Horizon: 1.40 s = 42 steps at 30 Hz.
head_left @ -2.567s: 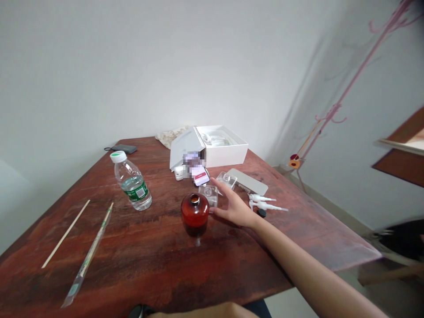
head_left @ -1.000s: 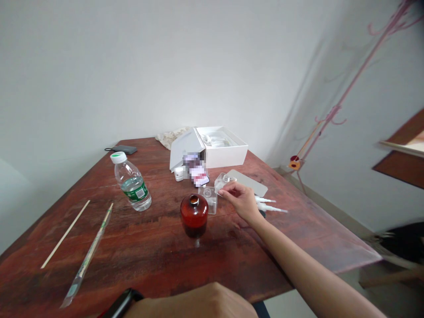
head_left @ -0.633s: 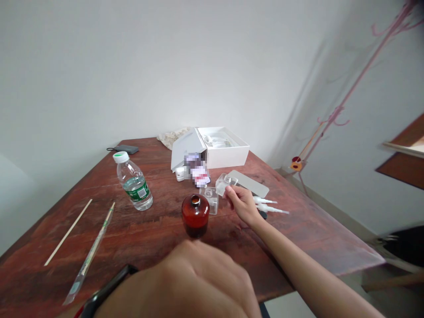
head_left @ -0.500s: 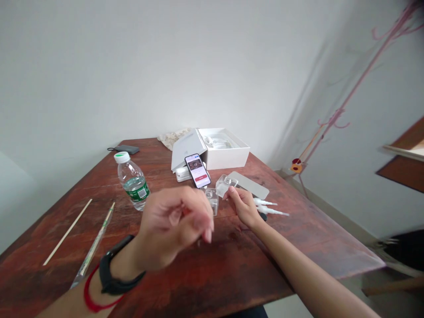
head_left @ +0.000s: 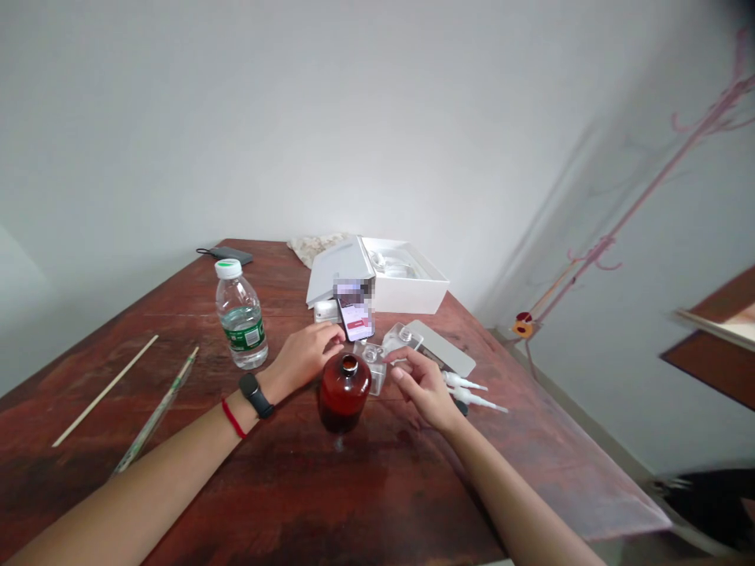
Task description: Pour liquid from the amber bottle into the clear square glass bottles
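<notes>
Left hand (head_left: 303, 355) has moved forward, palm down, near phone (head_left: 356, 313).

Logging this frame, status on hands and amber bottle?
Left hand beside amber bottle, grip unclear. Right hand open near clear square bottles. Amber bottle upright, uncapped. Square bottles and phone just beyond it.

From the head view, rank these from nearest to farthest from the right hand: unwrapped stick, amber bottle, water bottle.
From the right hand:
1. Amber bottle, just to its left
2. Water bottle, farther left, beyond the left hand
3. Unwrapped stick, far left
</notes>
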Available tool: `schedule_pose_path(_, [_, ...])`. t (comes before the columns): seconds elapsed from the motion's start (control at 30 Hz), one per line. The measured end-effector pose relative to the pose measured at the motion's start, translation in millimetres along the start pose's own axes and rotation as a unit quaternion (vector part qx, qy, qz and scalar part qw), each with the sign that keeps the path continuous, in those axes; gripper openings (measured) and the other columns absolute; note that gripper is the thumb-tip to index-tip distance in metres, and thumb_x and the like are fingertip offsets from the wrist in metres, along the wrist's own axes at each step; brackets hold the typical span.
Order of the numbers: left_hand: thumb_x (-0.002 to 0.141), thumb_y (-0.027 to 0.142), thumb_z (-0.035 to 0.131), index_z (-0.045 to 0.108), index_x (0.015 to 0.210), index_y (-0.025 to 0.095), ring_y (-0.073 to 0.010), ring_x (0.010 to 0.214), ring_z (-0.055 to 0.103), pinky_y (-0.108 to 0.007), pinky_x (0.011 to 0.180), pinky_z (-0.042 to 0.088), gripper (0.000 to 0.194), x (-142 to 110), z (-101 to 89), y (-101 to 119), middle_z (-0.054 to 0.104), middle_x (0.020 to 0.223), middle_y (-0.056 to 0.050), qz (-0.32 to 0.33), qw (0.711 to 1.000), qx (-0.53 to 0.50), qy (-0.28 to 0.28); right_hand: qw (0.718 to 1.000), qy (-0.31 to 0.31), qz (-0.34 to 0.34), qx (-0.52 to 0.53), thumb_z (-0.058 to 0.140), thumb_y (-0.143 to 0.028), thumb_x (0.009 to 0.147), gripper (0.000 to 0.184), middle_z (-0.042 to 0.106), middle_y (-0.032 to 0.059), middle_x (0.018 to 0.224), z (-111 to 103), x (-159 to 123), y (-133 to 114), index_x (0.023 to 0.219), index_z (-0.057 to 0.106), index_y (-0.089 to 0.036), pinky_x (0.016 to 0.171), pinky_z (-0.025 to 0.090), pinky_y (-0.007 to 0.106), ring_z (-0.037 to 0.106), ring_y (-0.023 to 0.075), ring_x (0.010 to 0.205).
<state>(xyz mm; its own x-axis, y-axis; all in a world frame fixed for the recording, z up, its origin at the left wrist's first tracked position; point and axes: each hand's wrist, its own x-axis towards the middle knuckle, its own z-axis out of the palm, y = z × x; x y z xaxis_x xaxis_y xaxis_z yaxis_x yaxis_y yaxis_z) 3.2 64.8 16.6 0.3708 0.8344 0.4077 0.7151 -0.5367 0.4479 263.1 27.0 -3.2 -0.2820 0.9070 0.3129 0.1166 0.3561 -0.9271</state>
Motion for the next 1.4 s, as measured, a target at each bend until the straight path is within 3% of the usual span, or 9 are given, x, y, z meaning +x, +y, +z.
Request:
schedule_pose_path(0.1, [0.101, 0.019, 0.061, 0.069, 0.113, 0.021, -0.0257, 0.105, 0.074, -0.034, 0.087, 0.059, 0.015, -4, 4.7, 0, 0.077, 0.118, -0.009, 0.035, 0.999, -0.005, -0.031, 0.996, -0.073, -0.008, 0.044, 0.085, -0.06, 0.084, 0.064, 0.044, -0.0094, 0.062, 4, -5, 0, 0.13, 0.062, -0.023, 0.052, 0.027, 0.024, 0.038, 0.0115, 0.054])
schedule_pose_path(0.3, [0.103, 0.018, 0.058, 0.061, 0.141, 0.02, -0.0256, 0.13, 0.067, -0.039, 0.113, 0.054, 0.038, -5, 0.7, -1, 0.069, 0.14, -0.013, 0.128, 0.989, -0.044, -0.067, 0.991, -0.133, -0.004, -0.019, 0.094, -0.061, 0.072, 0.095, 0.049, -0.0096, 0.062, 15, -11, -2, 0.148, 0.054, -0.022, 0.052, 0.032, 0.025, 0.045, 0.0124, 0.053])
schedule_pose_path(0.43, [0.104, 0.019, 0.059, 0.061, 0.148, 0.027, -0.0273, 0.127, 0.07, -0.039, 0.108, 0.057, 0.045, -12, 1.6, 2, 0.068, 0.144, -0.01, 0.08, 0.992, -0.024, -0.097, 0.986, -0.149, 0.01, -0.074, 0.098, -0.06, 0.064, 0.114, 0.057, -0.0081, 0.064, 24, -15, -7, 0.159, 0.045, -0.023, 0.053, 0.04, 0.028, 0.055, 0.0174, 0.056])
schedule_pose_path(0.57, [0.103, 0.019, 0.058, 0.063, 0.149, 0.03, -0.0303, 0.121, 0.073, -0.042, 0.102, 0.059, 0.047, -21, 8.0, 5, 0.072, 0.139, -0.009, 0.048, 0.995, -0.001, -0.083, 0.983, -0.134, 0.013, -0.127, 0.099, -0.061, 0.062, 0.12, 0.056, -0.0094, 0.062, 34, -18, -4, 0.16, 0.042, -0.022, 0.054, 0.039, 0.028, 0.058, 0.0184, 0.055])
schedule_pose_path(0.8, [0.104, 0.016, 0.056, 0.066, 0.144, 0.03, -0.0293, 0.115, 0.074, -0.041, 0.1, 0.058, 0.044, -24, 14.7, -3, 0.074, 0.133, -0.009, 0.061, 0.996, 0.04, -0.061, 0.981, -0.052, 0.011, -0.184, 0.094, -0.061, 0.066, 0.095, 0.061, -0.0072, 0.058, 51, -19, -3, 0.143, 0.059, -0.019, 0.058, 0.049, 0.033, 0.063, 0.0223, 0.054])
schedule_pose_path(1.0, [0.103, 0.018, 0.058, 0.063, 0.147, 0.029, -0.0279, 0.123, 0.073, -0.038, 0.106, 0.056, 0.046, -26, 18.4, -4, 0.072, 0.14, -0.008, 0.074, 0.996, 0.0, -0.051, 0.978, -0.024, -0.032, -0.204, 0.096, -0.06, 0.062, 0.09, 0.082, 0.0088, 0.103, 58, -21, -4, 0.136, 0.063, -0.021, 0.084, 0.059, 0.043, 0.078, 0.0356, 0.095])
schedule_pose_path(1.1, [0.1, 0.023, 0.062, 0.059, 0.148, 0.026, -0.0283, 0.13, 0.07, -0.037, 0.11, 0.054, 0.048, -25, 17.8, -3, 0.069, 0.145, -0.009, 0.079, 0.994, -0.053, -0.056, 0.978, -0.027, -0.05, -0.202, 0.097, -0.057, 0.062, 0.08, 0.081, 0.0098, 0.108, 60, -23, -3, 0.127, 0.067, -0.022, 0.089, 0.059, 0.044, 0.078, 0.036, 0.1])
schedule_pose_path(1.27, [0.093, 0.037, 0.075, 0.055, 0.148, 0.022, -0.0326, 0.124, 0.073, -0.043, 0.108, 0.057, 0.06, -21, 24.2, -9, 0.073, 0.14, -0.013, 0.044, 0.989, -0.119, -0.073, 0.975, -0.012, -0.087, -0.205, 0.096, -0.055, 0.061, 0.071, 0.075, 0.0069, 0.1, 60, -25, -2, 0.118, 0.068, -0.022, 0.082, 0.059, 0.042, 0.074, 0.0319, 0.09])
schedule_pose_path(1.4, [0.092, 0.038, 0.078, 0.049, 0.152, 0.022, -0.0318, 0.121, 0.075, -0.041, 0.104, 0.06, 0.069, -24, 41.7, -8, 0.072, 0.141, -0.014, 0.036, 0.98, -0.192, -0.026, 0.974, -0.009, -0.121, -0.189, 0.096, -0.053, 0.061, 0.07, 0.067, 0.0074, 0.108, 56, -25, -4, 0.119, 0.069, -0.024, 0.087, 0.059, 0.043, 0.07, 0.0308, 0.098])
